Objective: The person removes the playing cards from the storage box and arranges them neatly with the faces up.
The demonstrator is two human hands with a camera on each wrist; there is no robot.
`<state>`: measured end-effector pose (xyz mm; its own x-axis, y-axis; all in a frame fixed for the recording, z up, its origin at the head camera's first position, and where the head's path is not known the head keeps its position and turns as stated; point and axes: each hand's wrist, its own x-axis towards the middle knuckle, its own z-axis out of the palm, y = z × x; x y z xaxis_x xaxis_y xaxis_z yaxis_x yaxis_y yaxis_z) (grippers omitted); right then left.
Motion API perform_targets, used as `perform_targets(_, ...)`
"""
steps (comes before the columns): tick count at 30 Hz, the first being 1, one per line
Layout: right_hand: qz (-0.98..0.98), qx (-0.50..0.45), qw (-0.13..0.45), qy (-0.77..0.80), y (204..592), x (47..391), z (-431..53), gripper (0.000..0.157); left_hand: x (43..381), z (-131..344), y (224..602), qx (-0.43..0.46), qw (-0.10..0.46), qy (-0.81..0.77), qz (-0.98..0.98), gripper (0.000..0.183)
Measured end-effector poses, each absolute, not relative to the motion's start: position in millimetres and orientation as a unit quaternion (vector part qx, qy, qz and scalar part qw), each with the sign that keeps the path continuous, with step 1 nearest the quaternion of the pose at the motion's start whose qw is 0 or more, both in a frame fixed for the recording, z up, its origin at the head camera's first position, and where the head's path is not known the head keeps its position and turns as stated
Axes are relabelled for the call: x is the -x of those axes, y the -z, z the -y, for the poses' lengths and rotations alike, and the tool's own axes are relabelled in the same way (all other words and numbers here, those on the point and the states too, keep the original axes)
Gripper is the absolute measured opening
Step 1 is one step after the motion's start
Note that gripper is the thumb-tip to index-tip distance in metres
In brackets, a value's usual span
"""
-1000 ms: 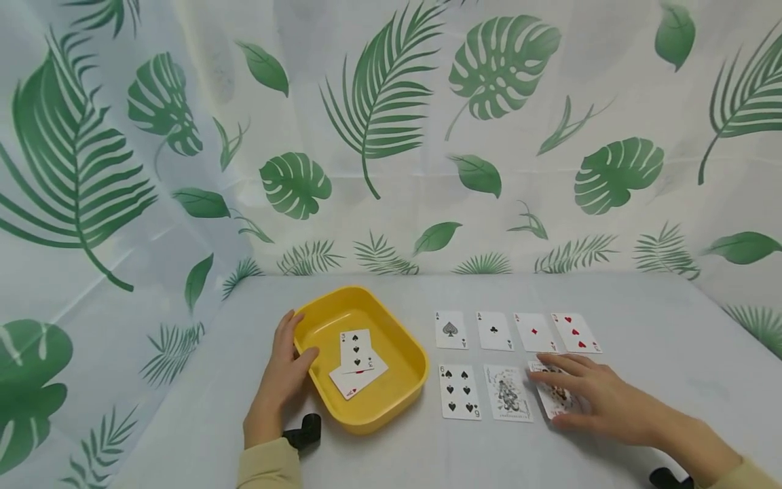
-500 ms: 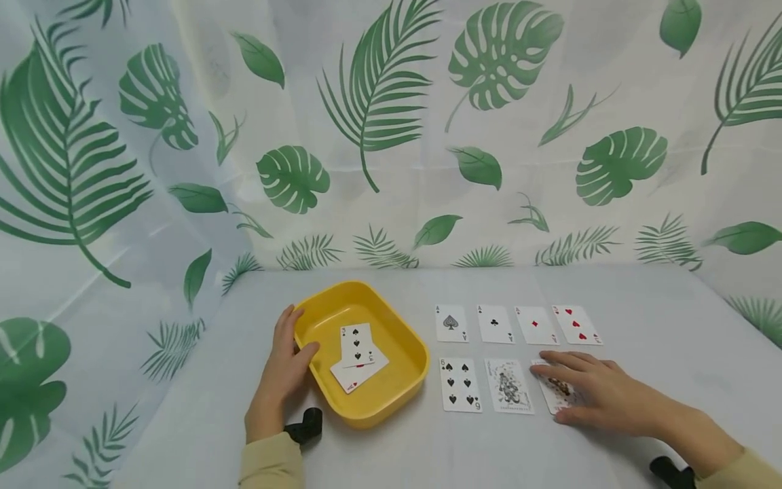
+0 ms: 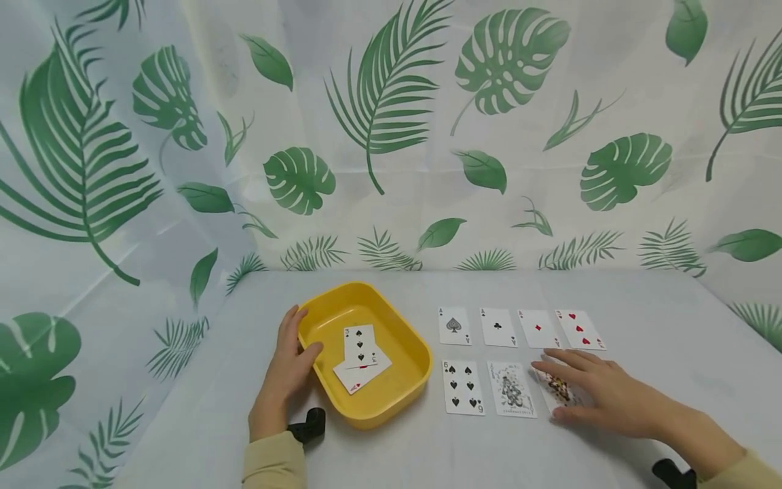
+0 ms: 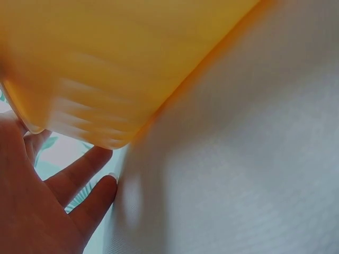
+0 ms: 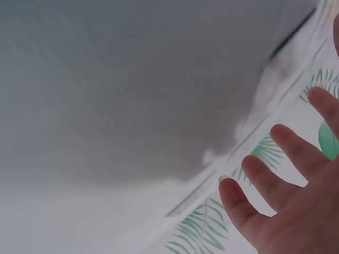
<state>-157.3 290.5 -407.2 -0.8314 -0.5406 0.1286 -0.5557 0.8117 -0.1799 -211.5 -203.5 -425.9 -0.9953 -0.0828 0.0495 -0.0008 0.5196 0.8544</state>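
My left hand [image 3: 292, 370] holds the left side of a yellow plastic tray [image 3: 421, 353], thumb at the rim and fingers along the outer wall. In the tray, a three of spades [image 3: 359, 334] overlaps an ace of hearts [image 3: 346, 379]. My right hand [image 3: 611, 394] lies over a coloured joker card [image 3: 557, 387], fingers spread and partly covering it. Left of that card are a black-and-white joker [image 3: 512, 389] and a six of spades [image 3: 463, 387]. In the right wrist view the fingers [image 5: 296, 151] look apart and extended; the cards there are blurred.
Behind those cards runs a row: ace of spades [image 3: 454, 326], ace of clubs [image 3: 498, 327], ace of diamonds [image 3: 539, 329] and three of hearts [image 3: 580, 329]. A white cloth covers the table [image 3: 403, 455]. A leaf-patterned curtain [image 3: 415, 183] hangs at the back and sides.
The coloured joker under my right hand has shifted slightly right, widening its gap from the other joker. My left hand and the tray stay together in place; the head view moves a little.
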Motion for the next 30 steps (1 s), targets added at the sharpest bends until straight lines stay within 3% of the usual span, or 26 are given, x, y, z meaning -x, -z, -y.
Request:
perform_targets(9,0.952,-0.276,0.059,-0.116,390.8,162.2,-279.3,0.065,211.7,203.1,425.3,-0.028,0.041,0.48,0.876,0.072)
perform_targets(30,0.947,-0.282,0.081,-0.132,340.6,193.5,-189.8,0.07,211.4,200.5,424.4,-0.037,0.036,0.481,0.875,0.074)
